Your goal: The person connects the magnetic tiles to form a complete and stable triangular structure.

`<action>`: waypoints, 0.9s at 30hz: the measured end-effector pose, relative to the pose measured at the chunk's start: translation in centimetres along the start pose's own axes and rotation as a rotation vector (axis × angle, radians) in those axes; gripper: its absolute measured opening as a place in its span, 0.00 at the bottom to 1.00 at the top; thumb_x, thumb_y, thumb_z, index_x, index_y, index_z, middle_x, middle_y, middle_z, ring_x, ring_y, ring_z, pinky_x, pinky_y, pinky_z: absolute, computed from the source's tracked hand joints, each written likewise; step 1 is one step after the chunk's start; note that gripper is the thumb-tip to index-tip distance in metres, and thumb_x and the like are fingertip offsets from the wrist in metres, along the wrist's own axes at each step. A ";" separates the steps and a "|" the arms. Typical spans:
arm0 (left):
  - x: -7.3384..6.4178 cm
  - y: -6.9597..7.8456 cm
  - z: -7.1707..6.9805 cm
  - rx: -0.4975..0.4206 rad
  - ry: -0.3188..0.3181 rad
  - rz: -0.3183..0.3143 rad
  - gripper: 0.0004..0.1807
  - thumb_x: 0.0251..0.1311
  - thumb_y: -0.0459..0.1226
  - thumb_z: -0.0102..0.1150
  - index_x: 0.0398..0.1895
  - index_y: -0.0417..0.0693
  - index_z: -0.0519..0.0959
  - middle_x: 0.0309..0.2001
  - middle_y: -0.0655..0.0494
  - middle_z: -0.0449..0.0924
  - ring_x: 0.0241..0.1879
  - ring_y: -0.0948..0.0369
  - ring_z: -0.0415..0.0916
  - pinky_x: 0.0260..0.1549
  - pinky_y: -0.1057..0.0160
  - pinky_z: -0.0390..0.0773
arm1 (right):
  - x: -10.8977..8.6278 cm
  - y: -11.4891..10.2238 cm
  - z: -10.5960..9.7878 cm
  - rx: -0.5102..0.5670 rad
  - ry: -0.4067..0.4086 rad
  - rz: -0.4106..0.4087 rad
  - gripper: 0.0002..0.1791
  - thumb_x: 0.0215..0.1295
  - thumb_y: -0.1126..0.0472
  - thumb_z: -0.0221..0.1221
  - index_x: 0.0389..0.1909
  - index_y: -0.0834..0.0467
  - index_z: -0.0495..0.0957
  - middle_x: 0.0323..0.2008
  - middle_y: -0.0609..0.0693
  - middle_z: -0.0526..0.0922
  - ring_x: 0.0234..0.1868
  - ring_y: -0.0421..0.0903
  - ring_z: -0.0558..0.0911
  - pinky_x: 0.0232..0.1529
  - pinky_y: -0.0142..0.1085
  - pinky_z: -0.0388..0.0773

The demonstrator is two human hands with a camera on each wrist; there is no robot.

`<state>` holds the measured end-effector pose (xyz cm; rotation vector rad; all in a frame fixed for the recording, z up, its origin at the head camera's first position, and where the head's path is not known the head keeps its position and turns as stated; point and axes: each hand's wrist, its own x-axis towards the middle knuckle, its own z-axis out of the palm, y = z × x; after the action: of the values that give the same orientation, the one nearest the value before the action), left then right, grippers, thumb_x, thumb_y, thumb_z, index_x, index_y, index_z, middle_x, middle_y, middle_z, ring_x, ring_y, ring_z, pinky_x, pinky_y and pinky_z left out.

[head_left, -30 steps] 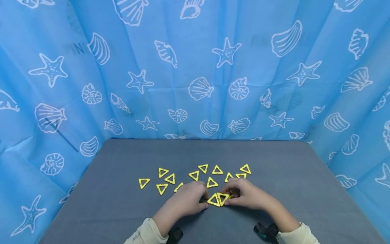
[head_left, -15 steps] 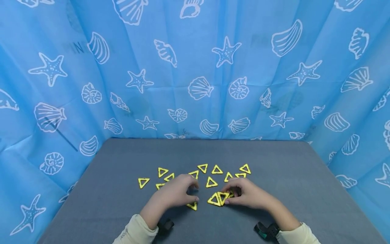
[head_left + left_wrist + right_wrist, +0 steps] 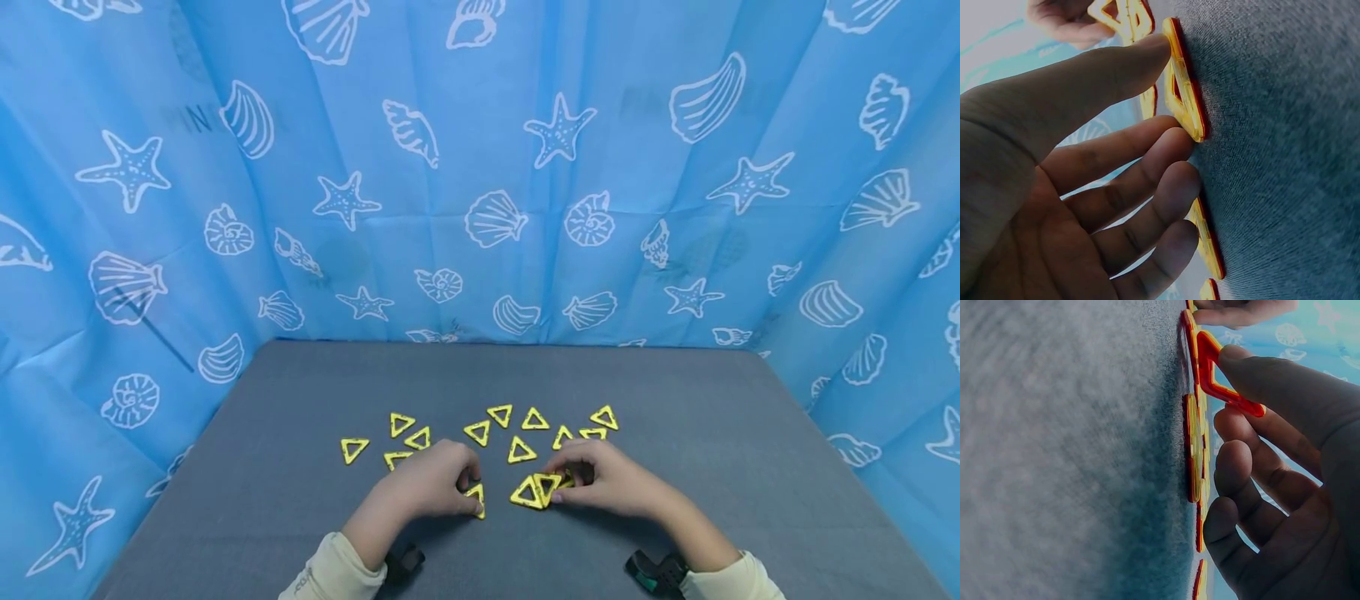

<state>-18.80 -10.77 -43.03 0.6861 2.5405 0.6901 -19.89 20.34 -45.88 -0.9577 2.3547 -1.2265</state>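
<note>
Head view, near edge: two pale sleeves [image 3: 330, 571] reach in over a grey table [image 3: 300, 517].
Left hand [image 3: 431, 483]: thumb and index finger are parted just enough to pinch the left tile [image 3: 1187, 87], a hollow yellow triangle; the other fingers bend loosely and hold nothing.
Left tile's place: between the fingertips, thumb on one corner, index and middle tips by another; whether it is fully off the cloth, I cannot tell.
Good left grip: probably by the outer rim only, fingertips out of the hole, lifting gently so the thin edge does not slip.
Right hand [image 3: 607, 477]: thumb and index finger pinch the right tile [image 3: 1230, 395] at two corners; the remaining fingers curl loosely below, gripping nothing.
Right tile's place: tilted in the fingertips, seemingly meeting the flat tile [image 3: 527, 502] just to its left.
Good right grip: best held steady, I judge, so the flat tile is not nudged.
Beyond the fingers, right: a partly hidden tile [image 3: 567, 481] peeks out beside the right hand.
Farther, left: a loose cluster of tiles [image 3: 429, 439].
Farther, centre to right: more scattered tiles [image 3: 522, 458].
Far backdrop: a blue curtain [image 3: 457, 183] with white shells and starfish.
</note>
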 end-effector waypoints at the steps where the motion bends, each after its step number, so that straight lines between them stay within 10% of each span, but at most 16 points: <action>1: 0.0 0.0 0.0 0.003 0.003 0.003 0.13 0.58 0.43 0.80 0.42 0.49 0.88 0.32 0.62 0.81 0.29 0.67 0.74 0.33 0.63 0.76 | 0.0 0.0 0.0 0.000 0.000 -0.001 0.14 0.68 0.57 0.72 0.53 0.55 0.88 0.41 0.50 0.87 0.30 0.34 0.77 0.31 0.31 0.77; 27: 0.4 0.0 0.8 -0.008 0.151 0.038 0.15 0.63 0.43 0.76 0.30 0.54 0.76 0.24 0.65 0.74 0.22 0.67 0.70 0.24 0.65 0.68 | 0.1 -0.4 0.3 -0.017 -0.010 0.060 0.13 0.69 0.57 0.71 0.51 0.56 0.88 0.34 0.42 0.85 0.31 0.32 0.78 0.33 0.31 0.78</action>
<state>-18.73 -10.27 -43.76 0.7051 2.6656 0.7926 -19.63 19.99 -45.73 -0.8900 2.3722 -1.1779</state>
